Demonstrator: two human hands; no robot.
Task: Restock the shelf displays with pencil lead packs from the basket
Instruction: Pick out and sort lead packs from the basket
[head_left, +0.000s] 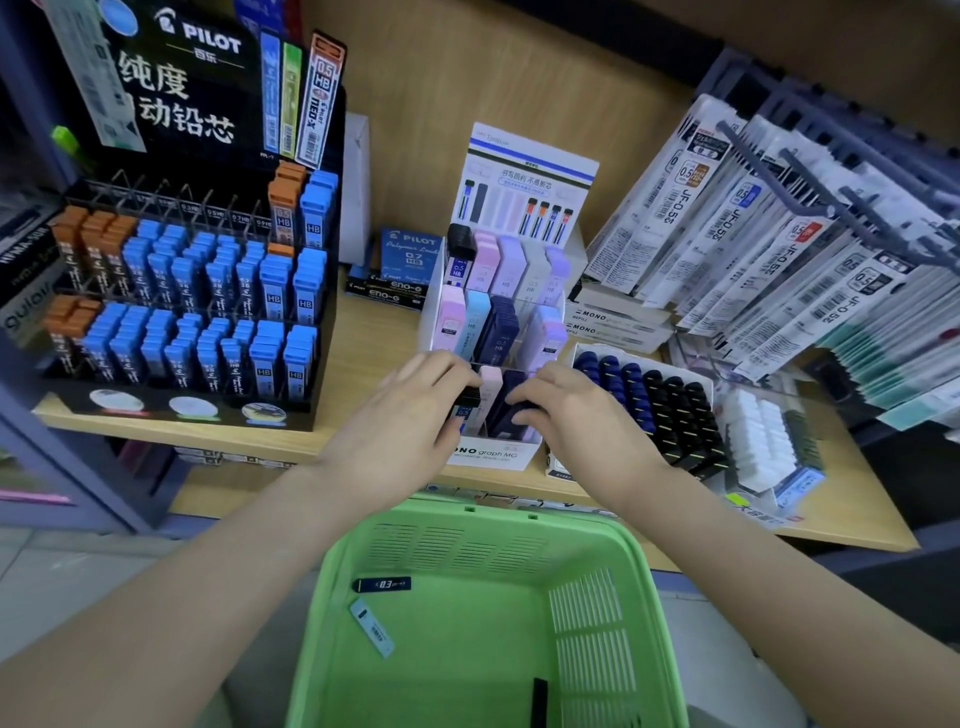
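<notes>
Slotting step: left hand (410, 415) pinches black-capped lead pack (469, 397), right hand (574, 410) grips dark navy pack (503, 415) alongside; probably next, reach down into green plastic basket (467, 540) below wrists.

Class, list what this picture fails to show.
Head view: front row of the white cardboard display box, covered by the left hand, gripping a black-capped pack, and right hand.
Head view: slim black pack in the green plastic basket, cut by the bottom edge.
Head view: label on the pale blue pack, too small.

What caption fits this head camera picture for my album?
Left hand grips a black-capped lead pack, right hand a navy pack, at the white display over the green basket.
</notes>
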